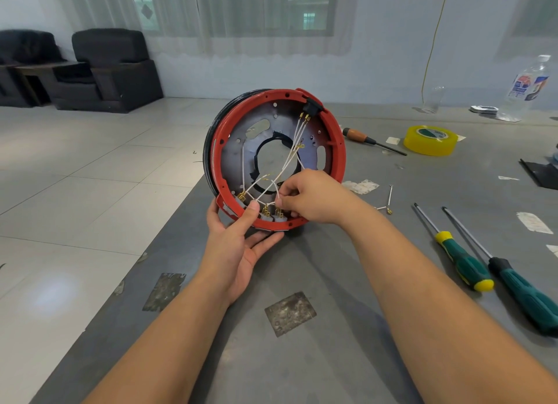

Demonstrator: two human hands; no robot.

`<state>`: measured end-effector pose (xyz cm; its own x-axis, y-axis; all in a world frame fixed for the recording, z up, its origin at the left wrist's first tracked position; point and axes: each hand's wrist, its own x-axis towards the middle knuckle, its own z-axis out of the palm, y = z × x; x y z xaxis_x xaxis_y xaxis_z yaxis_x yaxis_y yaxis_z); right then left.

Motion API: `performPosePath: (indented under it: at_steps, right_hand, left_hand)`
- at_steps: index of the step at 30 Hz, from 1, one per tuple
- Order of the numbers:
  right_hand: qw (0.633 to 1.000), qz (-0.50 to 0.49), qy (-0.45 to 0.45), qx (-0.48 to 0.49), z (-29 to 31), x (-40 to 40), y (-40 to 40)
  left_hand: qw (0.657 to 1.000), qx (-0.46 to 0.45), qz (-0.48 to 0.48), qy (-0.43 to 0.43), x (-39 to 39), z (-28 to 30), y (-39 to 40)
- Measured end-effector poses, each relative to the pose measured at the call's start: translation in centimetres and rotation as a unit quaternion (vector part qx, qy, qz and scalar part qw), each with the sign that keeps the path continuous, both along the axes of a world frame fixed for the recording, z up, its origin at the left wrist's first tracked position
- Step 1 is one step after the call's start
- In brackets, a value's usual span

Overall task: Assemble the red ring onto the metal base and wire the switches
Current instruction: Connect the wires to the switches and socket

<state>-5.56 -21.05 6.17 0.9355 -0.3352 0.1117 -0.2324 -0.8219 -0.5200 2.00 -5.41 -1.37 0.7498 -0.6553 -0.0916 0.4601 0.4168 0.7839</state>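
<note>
The ring (338,149) sat on the metal base (241,149), tilted upright on the table (332,358). Two screwdrivers (462,261) lay to its right. A tape roll (430,140) lay behind them.
</note>
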Motion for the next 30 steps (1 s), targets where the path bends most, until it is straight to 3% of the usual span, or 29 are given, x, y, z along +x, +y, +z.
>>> performPosePath:
  at_steps: [15, 30]
  right_hand:
    - [0.997, -0.032, -0.009, 0.070, -0.51, 0.53, -0.20]
    - [0.999, -0.015, 0.006, 0.049, 0.02, 0.01, -0.01]
  left_hand:
    - [1.000, 0.003, 0.012, -0.006, -0.09, -0.05, -0.09]
    - [1.000, 0.002, 0.020, -0.006, -0.28, -0.06, -0.01]
